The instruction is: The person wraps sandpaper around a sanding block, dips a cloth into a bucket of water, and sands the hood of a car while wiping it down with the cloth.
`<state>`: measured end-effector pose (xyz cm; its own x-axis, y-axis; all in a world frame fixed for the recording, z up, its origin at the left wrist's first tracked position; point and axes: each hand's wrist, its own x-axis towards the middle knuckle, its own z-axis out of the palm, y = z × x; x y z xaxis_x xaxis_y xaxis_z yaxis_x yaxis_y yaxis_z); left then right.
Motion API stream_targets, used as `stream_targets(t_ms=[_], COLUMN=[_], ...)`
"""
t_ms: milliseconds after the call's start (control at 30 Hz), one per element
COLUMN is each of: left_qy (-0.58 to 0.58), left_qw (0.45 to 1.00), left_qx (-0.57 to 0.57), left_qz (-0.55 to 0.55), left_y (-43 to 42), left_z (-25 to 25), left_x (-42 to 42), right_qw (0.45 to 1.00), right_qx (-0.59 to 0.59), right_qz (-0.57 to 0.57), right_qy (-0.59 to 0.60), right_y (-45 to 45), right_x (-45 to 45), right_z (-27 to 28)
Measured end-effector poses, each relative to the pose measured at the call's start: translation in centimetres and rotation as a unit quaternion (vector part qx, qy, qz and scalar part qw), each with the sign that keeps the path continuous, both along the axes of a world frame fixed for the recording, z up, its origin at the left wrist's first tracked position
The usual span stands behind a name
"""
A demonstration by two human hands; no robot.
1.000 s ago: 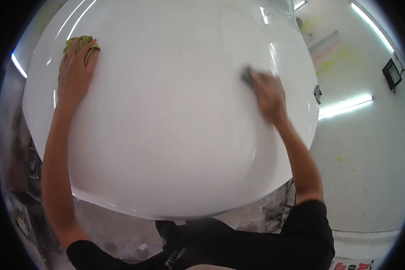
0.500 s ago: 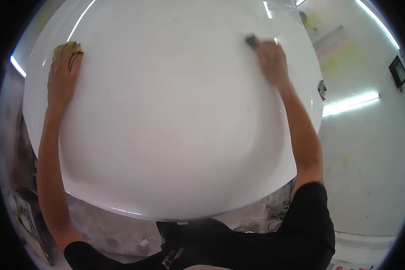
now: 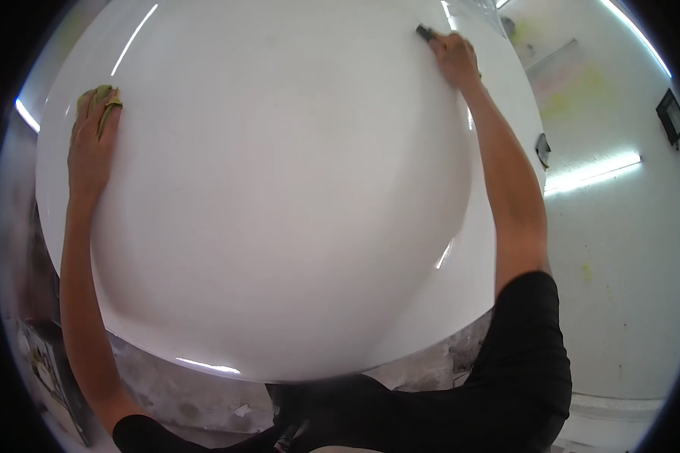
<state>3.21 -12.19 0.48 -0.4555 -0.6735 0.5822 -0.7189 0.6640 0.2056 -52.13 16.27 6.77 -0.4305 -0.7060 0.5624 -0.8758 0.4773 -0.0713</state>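
Note:
A large, glossy white curved panel [image 3: 279,189], which looks like a car hood, fills the middle of the view. On its left side lies my left hand [image 3: 92,155], with a yellow-green cloth [image 3: 85,98] under and between its fingers. Toward the far right of the panel, my right hand [image 3: 455,62] has its fingers closed round a small dark block [image 3: 425,32]. The block's outer end sticks out to the left of the fingers. Whether the block touches the surface is hard to tell.
A pale wall with paint stains [image 3: 604,264] and a tube light [image 3: 593,174] stands to the right. A dark-framed lamp [image 3: 671,119] hangs there. Past the panel's near edge shows a stained grey floor [image 3: 174,381]. Clear plastic film [image 3: 485,13] lies at the far right corner.
My right hand has moved farther away across the panel with the dark block. My left hand and the cloth have shifted slightly left and nearer.

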Motion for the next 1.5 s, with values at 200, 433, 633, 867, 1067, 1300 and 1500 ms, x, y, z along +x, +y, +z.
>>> stream_targets(t_ms=[200, 433, 633, 867, 1067, 1300, 1500], left_qy=[-0.013, 0.017, -0.013, -0.010, 0.015, -0.018, 0.006], left_qw=[0.999, 1.000, 0.999, 0.998, 1.000, 0.998, 1.000], left_qx=[-0.007, 0.022, -0.025, -0.058, 0.022, -0.026, 0.013], left_qz=[0.031, 0.006, 0.015, 0.012, 0.004, 0.054, 0.021], left_y=[0.1, 0.5, -0.7, -1.4, 0.1, -1.3, -0.8], left_z=[0.2, 0.6, -0.1, -1.1, 0.5, -1.0, -0.2], left_x=[0.0, -0.4, 0.0, 0.1, -0.2, 0.0, -0.2], right_qw=[0.982, 0.997, 0.989, 0.984, 0.992, 0.989, 0.995], right_qx=[0.027, -0.002, 0.029, 0.118, 0.056, 0.037, 0.042], right_qz=[0.158, 0.015, 0.110, 0.013, -0.024, 0.125, 0.018], right_qy=[0.101, 0.080, 0.094, 0.135, 0.109, 0.073, 0.088], right_y=[15.6, -3.1, 11.2, 4.0, 0.7, 15.1, -0.5], right_x=[7.1, -7.6, 3.1, -9.9, -10.6, 5.9, -4.8], right_z=[-3.0, -0.9, -2.6, -0.8, -1.1, -2.3, -1.1])
